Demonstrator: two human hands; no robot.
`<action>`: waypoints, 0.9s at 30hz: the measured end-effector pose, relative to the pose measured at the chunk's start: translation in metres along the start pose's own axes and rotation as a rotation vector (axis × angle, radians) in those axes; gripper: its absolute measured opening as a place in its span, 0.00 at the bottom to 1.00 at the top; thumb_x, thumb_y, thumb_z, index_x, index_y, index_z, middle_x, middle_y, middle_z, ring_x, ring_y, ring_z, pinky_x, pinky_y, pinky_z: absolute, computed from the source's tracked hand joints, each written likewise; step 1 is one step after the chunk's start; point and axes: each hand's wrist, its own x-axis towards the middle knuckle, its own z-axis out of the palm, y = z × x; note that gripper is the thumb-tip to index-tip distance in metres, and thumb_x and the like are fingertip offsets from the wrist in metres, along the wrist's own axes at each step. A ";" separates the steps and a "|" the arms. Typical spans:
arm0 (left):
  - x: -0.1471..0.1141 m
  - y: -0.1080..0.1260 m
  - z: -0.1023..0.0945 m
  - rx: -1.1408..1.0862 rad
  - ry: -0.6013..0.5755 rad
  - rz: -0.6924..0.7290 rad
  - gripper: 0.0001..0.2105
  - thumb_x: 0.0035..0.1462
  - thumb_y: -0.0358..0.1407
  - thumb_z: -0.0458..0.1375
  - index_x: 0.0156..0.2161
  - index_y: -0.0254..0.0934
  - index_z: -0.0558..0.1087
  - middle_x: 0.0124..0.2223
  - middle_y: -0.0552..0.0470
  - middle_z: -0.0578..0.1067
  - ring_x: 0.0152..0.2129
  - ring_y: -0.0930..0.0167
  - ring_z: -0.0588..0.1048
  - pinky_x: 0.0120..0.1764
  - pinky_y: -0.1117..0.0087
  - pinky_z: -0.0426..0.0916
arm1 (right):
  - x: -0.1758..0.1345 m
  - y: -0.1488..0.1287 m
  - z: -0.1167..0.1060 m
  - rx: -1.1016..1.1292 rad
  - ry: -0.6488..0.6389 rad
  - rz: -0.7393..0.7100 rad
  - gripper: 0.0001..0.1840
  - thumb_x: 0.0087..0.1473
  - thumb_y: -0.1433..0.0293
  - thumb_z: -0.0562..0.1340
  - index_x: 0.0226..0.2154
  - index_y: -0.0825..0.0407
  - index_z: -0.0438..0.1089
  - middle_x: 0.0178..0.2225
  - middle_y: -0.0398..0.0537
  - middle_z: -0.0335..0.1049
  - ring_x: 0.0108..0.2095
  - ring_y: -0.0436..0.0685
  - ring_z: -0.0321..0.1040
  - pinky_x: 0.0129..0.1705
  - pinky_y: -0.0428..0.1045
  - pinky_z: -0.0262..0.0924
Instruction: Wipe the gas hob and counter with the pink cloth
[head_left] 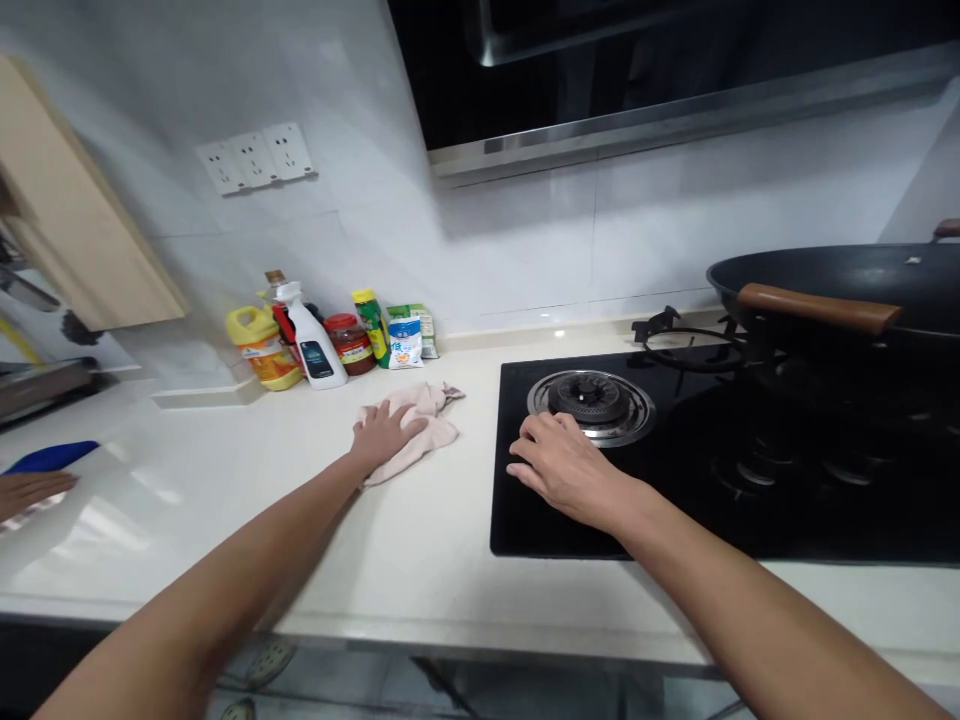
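Note:
My left hand (381, 437) presses down on a pale pink cloth (424, 440) lying rumpled on the white countertop (427, 570). Its fingers are bent over the cloth, with the thumb stretched out to the right. Over the left part of the black glass gas cooktop (540, 530), my right hand (562, 465) is held with loosely bent fingers, slightly apart and holding nothing. Just beyond its fingers is a round burner (592, 400), bare of its pan support. Whether the right fingertips touch the glass I cannot tell.
Against the wall stand a yellow jug (264, 350), a white spray bottle (315, 340), a red-lidded jar (350, 345), a green bottle (372, 328) and a small packet (405, 343). A wok (832, 270) sits at right, near a loose pan support (694, 350). Another person's hand (34, 492) is at far left.

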 end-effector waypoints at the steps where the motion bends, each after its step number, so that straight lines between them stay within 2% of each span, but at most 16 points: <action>1: 0.015 0.009 0.001 -0.009 0.002 -0.007 0.35 0.62 0.63 0.40 0.67 0.50 0.60 0.72 0.41 0.54 0.67 0.46 0.52 0.60 0.38 0.53 | 0.000 -0.001 -0.001 -0.018 -0.002 -0.006 0.12 0.66 0.63 0.58 0.39 0.53 0.74 0.42 0.52 0.68 0.45 0.60 0.62 0.50 0.57 0.54; 6: 0.074 0.063 0.004 -0.076 -0.002 -0.016 0.37 0.63 0.62 0.37 0.69 0.47 0.59 0.73 0.37 0.51 0.67 0.40 0.50 0.60 0.35 0.50 | 0.001 -0.003 -0.003 -0.069 -0.002 0.000 0.11 0.65 0.62 0.60 0.36 0.52 0.73 0.40 0.52 0.67 0.44 0.60 0.62 0.51 0.58 0.54; 8: 0.086 0.089 0.004 -0.107 -0.016 0.014 0.36 0.64 0.61 0.35 0.69 0.46 0.59 0.73 0.38 0.49 0.67 0.39 0.48 0.60 0.34 0.48 | 0.001 -0.002 -0.001 -0.076 -0.007 -0.011 0.12 0.64 0.61 0.61 0.36 0.52 0.73 0.39 0.52 0.67 0.44 0.60 0.62 0.51 0.58 0.54; 11: 0.086 0.122 0.003 -0.146 -0.033 0.097 0.35 0.66 0.59 0.34 0.69 0.45 0.59 0.74 0.39 0.46 0.68 0.40 0.46 0.61 0.36 0.46 | 0.002 0.001 0.001 -0.085 -0.005 0.000 0.12 0.65 0.61 0.60 0.37 0.53 0.73 0.41 0.52 0.67 0.45 0.60 0.61 0.52 0.59 0.53; 13: 0.075 0.138 0.002 -0.162 -0.033 0.153 0.34 0.67 0.58 0.34 0.69 0.44 0.59 0.74 0.39 0.45 0.68 0.42 0.47 0.62 0.38 0.46 | 0.003 0.003 0.000 -0.082 -0.002 0.029 0.12 0.65 0.62 0.60 0.37 0.53 0.73 0.41 0.52 0.67 0.46 0.60 0.61 0.53 0.58 0.53; 16: 0.050 0.147 0.000 -0.163 -0.024 0.191 0.33 0.68 0.57 0.35 0.69 0.43 0.58 0.74 0.39 0.46 0.68 0.45 0.49 0.63 0.41 0.47 | 0.004 0.007 -0.002 -0.058 0.004 0.064 0.11 0.65 0.63 0.60 0.38 0.53 0.73 0.42 0.52 0.67 0.46 0.60 0.61 0.51 0.58 0.53; 23: -0.034 0.140 -0.005 -0.130 0.015 0.189 0.31 0.67 0.56 0.38 0.67 0.41 0.60 0.74 0.38 0.48 0.69 0.48 0.49 0.63 0.44 0.51 | 0.004 0.019 0.002 0.036 0.099 0.105 0.13 0.66 0.62 0.57 0.43 0.51 0.74 0.45 0.53 0.67 0.47 0.61 0.61 0.50 0.58 0.54; 27: -0.089 0.133 -0.006 -0.144 -0.021 0.184 0.33 0.67 0.56 0.39 0.68 0.40 0.58 0.74 0.36 0.46 0.69 0.46 0.47 0.63 0.41 0.48 | 0.004 0.009 0.008 0.228 0.065 0.063 0.15 0.67 0.61 0.55 0.49 0.50 0.71 0.48 0.52 0.67 0.49 0.59 0.63 0.51 0.56 0.57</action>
